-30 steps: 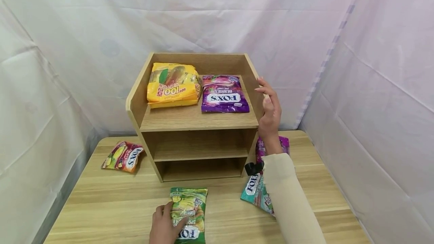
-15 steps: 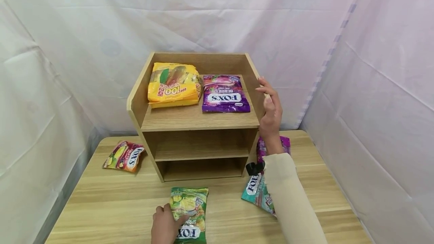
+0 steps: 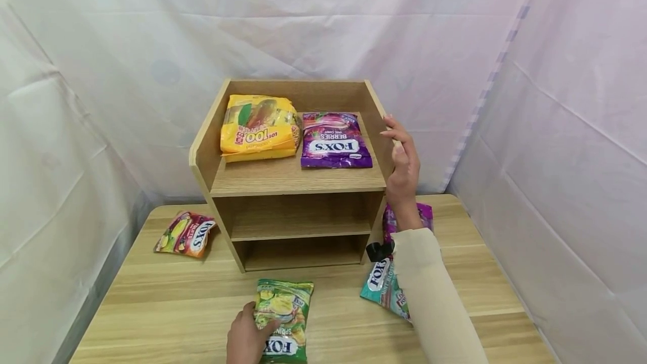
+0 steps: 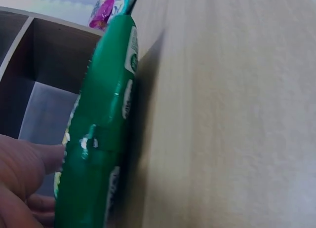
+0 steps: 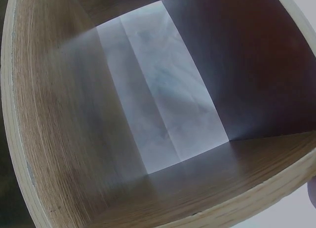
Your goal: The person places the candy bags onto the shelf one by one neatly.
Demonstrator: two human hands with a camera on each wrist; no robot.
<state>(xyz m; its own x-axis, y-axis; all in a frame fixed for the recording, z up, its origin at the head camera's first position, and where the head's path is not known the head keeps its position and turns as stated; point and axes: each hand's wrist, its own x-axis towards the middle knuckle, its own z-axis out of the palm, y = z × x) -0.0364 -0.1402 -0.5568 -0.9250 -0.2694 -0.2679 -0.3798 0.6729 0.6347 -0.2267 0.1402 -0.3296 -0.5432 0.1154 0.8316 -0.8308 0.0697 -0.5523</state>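
Note:
In the head view, my left hand (image 3: 246,337) grips the left edge of a green candy bag (image 3: 288,313) marked FOX'S. The left wrist view shows the plain green side of this bag (image 4: 96,124), with a shadow along the tabletop beneath it; fingers (image 4: 29,169) hold its edge. My right hand (image 3: 404,164) rests against the right side panel of a wooden shelf (image 3: 298,184), its fingertips at the panel's front edge. In the right wrist view the shelf compartment (image 5: 59,124) fills most of the picture, and one fingertip peeks in at the right border.
On the top shelf sit a yellow candy bag (image 3: 260,128) and a purple berries bag (image 3: 336,142). A red fruits bag (image 3: 186,235) lies left of the shelf. Right of it, a magenta bag (image 3: 424,215) and a teal bag (image 3: 384,291) are partly behind my right arm.
The green bag has shifted slightly to the right and tilted a little, with my left hand on it. My right hand keeps its place at the panel.

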